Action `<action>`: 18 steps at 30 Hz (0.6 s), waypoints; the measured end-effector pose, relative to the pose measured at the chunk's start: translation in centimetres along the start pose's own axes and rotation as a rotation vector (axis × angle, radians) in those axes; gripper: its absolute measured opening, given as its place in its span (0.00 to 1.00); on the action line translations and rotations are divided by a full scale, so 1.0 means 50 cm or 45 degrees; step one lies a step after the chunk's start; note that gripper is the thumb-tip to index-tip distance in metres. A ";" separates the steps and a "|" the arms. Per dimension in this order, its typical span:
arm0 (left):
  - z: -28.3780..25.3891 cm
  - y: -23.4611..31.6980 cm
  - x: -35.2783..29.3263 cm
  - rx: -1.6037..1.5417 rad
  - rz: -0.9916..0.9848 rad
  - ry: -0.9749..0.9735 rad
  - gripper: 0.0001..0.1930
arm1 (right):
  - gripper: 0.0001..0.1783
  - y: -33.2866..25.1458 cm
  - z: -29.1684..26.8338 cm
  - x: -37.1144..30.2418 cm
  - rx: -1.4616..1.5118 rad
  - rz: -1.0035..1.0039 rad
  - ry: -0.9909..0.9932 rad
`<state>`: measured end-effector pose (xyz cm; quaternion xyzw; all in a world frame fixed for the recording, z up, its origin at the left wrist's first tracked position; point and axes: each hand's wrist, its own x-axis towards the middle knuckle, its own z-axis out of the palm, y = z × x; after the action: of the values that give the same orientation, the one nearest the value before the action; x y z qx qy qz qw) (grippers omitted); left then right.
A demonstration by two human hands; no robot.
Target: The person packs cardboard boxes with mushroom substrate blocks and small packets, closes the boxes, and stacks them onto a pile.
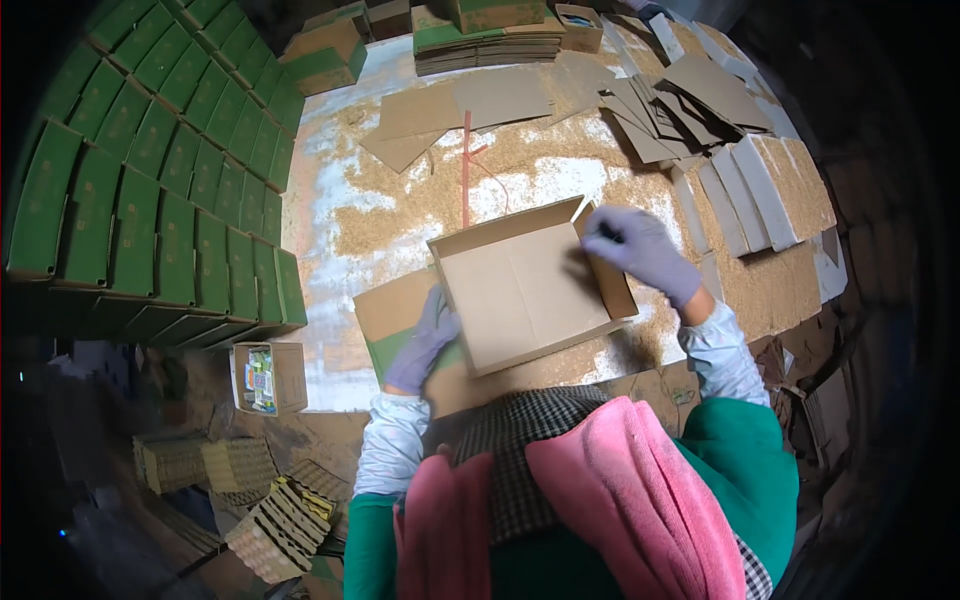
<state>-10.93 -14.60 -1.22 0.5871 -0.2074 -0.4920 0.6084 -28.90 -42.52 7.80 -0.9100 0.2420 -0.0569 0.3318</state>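
Observation:
An open, shallow cardboard box (530, 290), plain tan inside, lies before me at a slight tilt to the table edge. Against the outside of its left wall rests my left hand (425, 340), in a pale purple glove, fingers stretched out. My right hand (640, 248), gloved alike, is at the box's upper right corner with its fingers curled in. A dark patch shows between those fingers; whether it is a held thing or shadow is unclear. Under the box's left side lies a green and tan cardboard piece (395, 315).
Green boxes (135, 230) are stacked high on the left. Flat cardboard sheets (460, 105) lie at the back, with folded cartons (490, 50) behind. More loose cardboard (680, 110) and white-sided blocks (765, 190) stand right. A small carton of packets (270, 378) and egg trays (285, 530) are lower left.

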 end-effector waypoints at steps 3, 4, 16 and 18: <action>0.066 -0.042 0.050 0.201 0.081 0.170 0.49 | 0.14 0.116 0.048 -0.010 0.679 0.087 -0.380; 0.079 -0.102 0.069 0.670 0.052 0.615 0.55 | 0.17 0.105 0.095 -0.010 0.313 -0.072 -0.406; 0.009 -0.034 -0.004 0.297 0.205 0.215 0.44 | 0.49 0.027 0.178 -0.082 1.312 0.220 -0.163; -0.053 0.038 -0.010 0.498 0.422 0.290 0.42 | 0.42 -0.032 0.153 -0.030 1.622 -0.021 -0.162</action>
<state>-8.29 -13.16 0.11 0.7031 -0.3219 -0.2674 0.5750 -27.54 -36.32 2.97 -0.5380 0.1336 -0.1381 0.8208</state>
